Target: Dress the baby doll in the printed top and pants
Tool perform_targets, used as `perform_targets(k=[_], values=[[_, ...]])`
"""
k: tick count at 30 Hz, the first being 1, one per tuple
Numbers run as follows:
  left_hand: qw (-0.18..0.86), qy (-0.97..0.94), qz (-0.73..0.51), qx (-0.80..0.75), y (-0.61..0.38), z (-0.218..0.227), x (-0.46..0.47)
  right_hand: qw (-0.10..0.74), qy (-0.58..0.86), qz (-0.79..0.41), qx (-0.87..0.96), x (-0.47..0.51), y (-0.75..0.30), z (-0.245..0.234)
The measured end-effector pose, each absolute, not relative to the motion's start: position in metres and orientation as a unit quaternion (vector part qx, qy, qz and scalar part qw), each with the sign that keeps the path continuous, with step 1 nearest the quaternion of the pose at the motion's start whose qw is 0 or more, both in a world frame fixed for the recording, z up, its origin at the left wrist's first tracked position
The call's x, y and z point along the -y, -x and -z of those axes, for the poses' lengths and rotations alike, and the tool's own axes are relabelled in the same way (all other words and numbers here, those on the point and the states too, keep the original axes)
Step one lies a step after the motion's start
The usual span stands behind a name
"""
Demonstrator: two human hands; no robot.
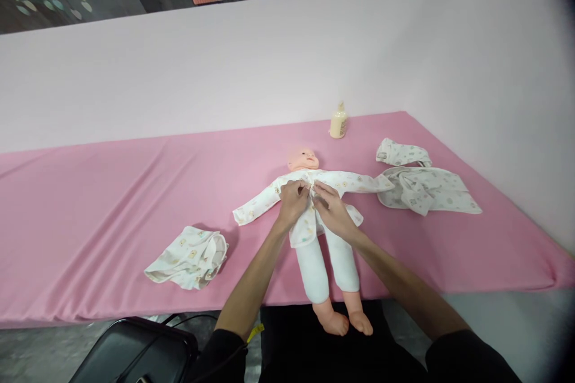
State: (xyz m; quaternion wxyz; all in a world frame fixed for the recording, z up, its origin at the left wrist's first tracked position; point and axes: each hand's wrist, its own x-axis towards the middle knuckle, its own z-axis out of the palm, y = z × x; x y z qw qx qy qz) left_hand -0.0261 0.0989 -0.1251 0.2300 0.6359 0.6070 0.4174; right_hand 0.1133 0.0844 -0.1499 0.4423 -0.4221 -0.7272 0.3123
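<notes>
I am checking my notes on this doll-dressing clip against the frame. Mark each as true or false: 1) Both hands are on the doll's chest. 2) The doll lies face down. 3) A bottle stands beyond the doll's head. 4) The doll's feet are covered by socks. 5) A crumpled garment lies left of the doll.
1) True: the left hand and right hand meet at the front of the doll's shirt.
2) False: the doll lies face up.
3) True: the bottle stands upright on the pink cloth.
4) False: the feet are bare, past the table edge.
5) True: the crumpled garment lies there.
</notes>
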Motion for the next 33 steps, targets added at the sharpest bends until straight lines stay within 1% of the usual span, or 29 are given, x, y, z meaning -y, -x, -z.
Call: perform_targets(k=[2, 4, 7, 9, 11, 15, 20, 23, 27, 30, 33], values=[[0.206, -0.617, -0.407, -0.641, 0.024, 0.127, -0.098, 0.432, 0.425, -0.334, 0.722, -0.085, -0.116, 0.149], [0.18, -0.598, -0.392, -0.676, 0.023, 0.128, -0.093, 0.426, 0.438, -0.329, 0.72, -0.083, -0.12, 0.148], [0.141, -0.615, -0.394, -0.669, 0.023, 0.128, -0.073, 0.421, 0.466, -0.266, 0.732, -0.071, -0.133, 0.146], [0.106, -0.66, -0.388, -0.634, 0.025, 0.128, -0.052, 0.394, 0.469, -0.212, 0.761, -0.058, -0.144, 0.145], [0.058, -0.712, -0.343, -0.61, 0.026, 0.128, -0.031, 0.357, 0.465, -0.163, 0.793, -0.047, -0.152, 0.144], [-0.032, -0.769, -0.216, -0.601, 0.023, 0.127, -0.007, 0.294, 0.475, -0.076, 0.826, -0.035, -0.149, 0.139], [-0.106, -0.767, -0.142, -0.616, 0.013, 0.127, -0.009, 0.222, 0.479, -0.026, 0.849, -0.042, -0.133, 0.128], [-0.142, -0.771, -0.121, -0.609, 0.01, 0.129, -0.011, 0.228, 0.494, -0.06, 0.837, -0.05, -0.131, 0.124], [-0.167, -0.775, -0.107, -0.601, 0.011, 0.131, -0.016, 0.289, 0.505, -0.177, 0.794, -0.058, -0.137, 0.122], [-0.17, -0.774, -0.102, -0.602, 0.013, 0.133, -0.023, 0.314, 0.512, -0.242, 0.762, -0.059, -0.142, 0.12], [-0.165, -0.778, -0.11, -0.596, 0.017, 0.135, -0.031, 0.336, 0.509, -0.276, 0.742, -0.059, -0.144, 0.119]])
